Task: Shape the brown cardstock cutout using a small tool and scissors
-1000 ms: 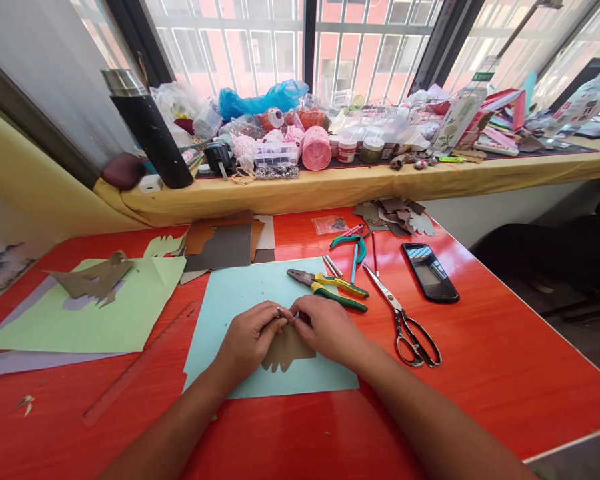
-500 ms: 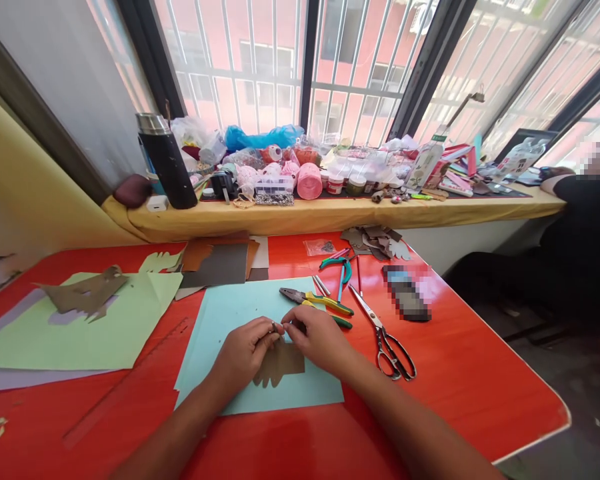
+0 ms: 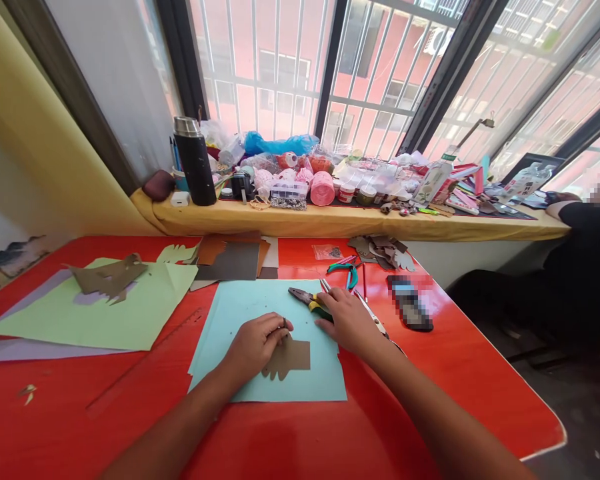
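Over the light blue paper (image 3: 220, 307), my left hand (image 3: 257, 343) is closed in a pinch on a small dark piece (image 3: 285, 323). Just under its fingers lies a brown cut-out (image 3: 297, 355) with a scalloped edge. My right hand (image 3: 347, 317) rests at the paper's right side, over the handles of the yellow-green pliers (image 3: 305, 298); its fingers are partly spread, and whether they grip the handles cannot be made out. The scissors (image 3: 373, 312) lie partly hidden behind this hand and wrist.
Teal pliers (image 3: 351, 275), scraps (image 3: 380, 250) and a blurred phone-like object (image 3: 411, 305) lie beyond my right hand. Green paper (image 3: 145, 320) with a brown sheet (image 3: 105, 277) is at left. A black flask (image 3: 196, 163) stands on the cluttered sill; a person's dark sleeve (image 3: 593, 220) shows at right.
My right hand has left my left hand and moved right onto the yellow-green pliers. My left hand still pinches the small piece. The view has shifted slightly.
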Available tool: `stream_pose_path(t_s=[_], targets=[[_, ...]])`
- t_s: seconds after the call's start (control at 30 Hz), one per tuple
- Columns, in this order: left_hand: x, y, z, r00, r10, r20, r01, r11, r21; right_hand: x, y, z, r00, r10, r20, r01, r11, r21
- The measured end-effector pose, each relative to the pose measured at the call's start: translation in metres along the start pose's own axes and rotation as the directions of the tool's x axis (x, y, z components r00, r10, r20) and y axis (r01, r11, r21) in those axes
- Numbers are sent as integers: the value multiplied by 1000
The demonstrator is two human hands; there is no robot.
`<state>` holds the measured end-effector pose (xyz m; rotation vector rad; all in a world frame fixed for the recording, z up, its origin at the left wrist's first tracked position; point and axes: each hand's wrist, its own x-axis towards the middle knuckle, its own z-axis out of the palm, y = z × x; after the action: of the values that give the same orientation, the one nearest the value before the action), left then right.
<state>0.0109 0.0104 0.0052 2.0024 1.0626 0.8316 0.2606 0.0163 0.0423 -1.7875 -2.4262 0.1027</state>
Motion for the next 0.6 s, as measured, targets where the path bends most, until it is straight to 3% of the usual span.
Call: stream_pose_path(t_s=[0.13, 0.47, 0.53, 0.6], targets=[[0, 1, 0, 1000, 7, -10, -7, 1000, 0, 9, 1, 2, 999, 11, 36, -11, 1000, -5], [0, 2, -1, 1000, 9, 4, -9, 1000, 2, 19, 4, 9, 995, 97, 21, -99, 955, 280], [0, 2, -1, 1000, 5, 6, -5, 1000, -6, 16, 4, 5, 989, 143, 43, -148, 896, 419], [0, 2, -1, 1000, 1, 7, -1, 1000, -19, 11, 3, -2, 977, 193, 92, -206, 731, 650]])
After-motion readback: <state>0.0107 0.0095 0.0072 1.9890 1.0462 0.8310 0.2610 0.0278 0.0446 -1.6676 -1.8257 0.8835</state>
